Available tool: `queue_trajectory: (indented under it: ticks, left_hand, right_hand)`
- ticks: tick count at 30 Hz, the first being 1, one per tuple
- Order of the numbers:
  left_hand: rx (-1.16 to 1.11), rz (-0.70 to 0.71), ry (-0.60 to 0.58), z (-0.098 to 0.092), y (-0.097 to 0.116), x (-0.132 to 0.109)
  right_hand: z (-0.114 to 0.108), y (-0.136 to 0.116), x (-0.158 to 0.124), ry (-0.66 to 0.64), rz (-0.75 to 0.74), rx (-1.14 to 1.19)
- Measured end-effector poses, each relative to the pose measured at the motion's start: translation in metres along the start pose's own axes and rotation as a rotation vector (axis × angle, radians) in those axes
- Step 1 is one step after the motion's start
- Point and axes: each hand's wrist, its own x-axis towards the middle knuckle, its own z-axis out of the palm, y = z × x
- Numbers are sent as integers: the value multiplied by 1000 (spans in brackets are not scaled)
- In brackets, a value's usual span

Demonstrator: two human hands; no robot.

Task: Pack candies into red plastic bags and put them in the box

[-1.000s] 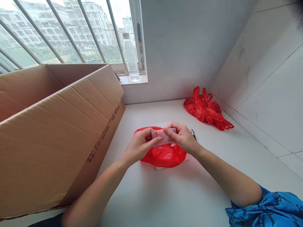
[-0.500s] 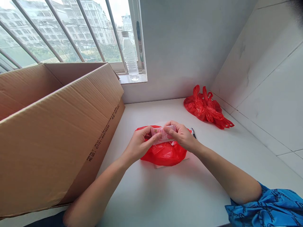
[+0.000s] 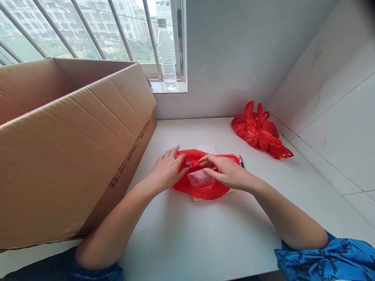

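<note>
An opened red plastic bag lies on the white table, with a pink wrapped packet inside it. My left hand is at the bag's left edge, fingers apart and holding nothing. From the right, my right hand reaches over the bag with its fingers spread, just above the packet. Under the bag, part of a pale flat thing shows at the front and back; what it is stays hidden.
A large open cardboard box fills the left side. A second red bag lies at the back right. A pen is beside the opened bag. On the windowsill stands a clear bottle.
Both hands have let go of the pink packet, which now lies in the red bag. My hands have moved apart and their fingers have opened. The view has shifted slightly.
</note>
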Motion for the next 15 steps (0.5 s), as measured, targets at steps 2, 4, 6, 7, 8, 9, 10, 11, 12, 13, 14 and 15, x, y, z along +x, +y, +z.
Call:
queue_trajectory:
  ticks: [2, 4, 6, 7, 8, 9, 10, 11, 12, 13, 14, 15]
  left_hand:
    - [28, -16, 19, 2, 0, 1]
    - [40, -18, 23, 2, 1, 1]
    - [59, -18, -2, 1, 4, 1]
    - [74, -20, -22, 1, 5, 1]
    - [90, -22, -42, 1, 6, 1]
    - [104, -25, -58, 1, 7, 1]
    - [114, -27, -70, 1, 7, 1]
    - [121, -27, -74, 1, 7, 1]
    - [124, -26, -71, 0, 7, 1]
    - [124, -19, -62, 0, 8, 1]
    - [120, -8, -45, -1, 8, 1]
    - [113, 5, -19, -3, 9, 1]
  right_hand:
    - [6, 10, 5, -14, 25, -216]
    - [10, 18, 9, 4, 66, -435]
    - [13, 22, 12, -13, 109, -598]
    - [15, 23, 12, -31, 130, -662]
    - [16, 23, 12, -47, 148, -714]
    - [16, 23, 12, -60, 159, -755]
    - [16, 22, 12, -70, 162, -779]
    - [14, 21, 11, -74, 160, -781]
    - [12, 20, 9, -73, 149, -758]
    - [8, 18, 7, -67, 132, -714]
    - [4, 17, 4, -55, 113, -656]
    - [-1, 14, 2, -38, 91, -593]
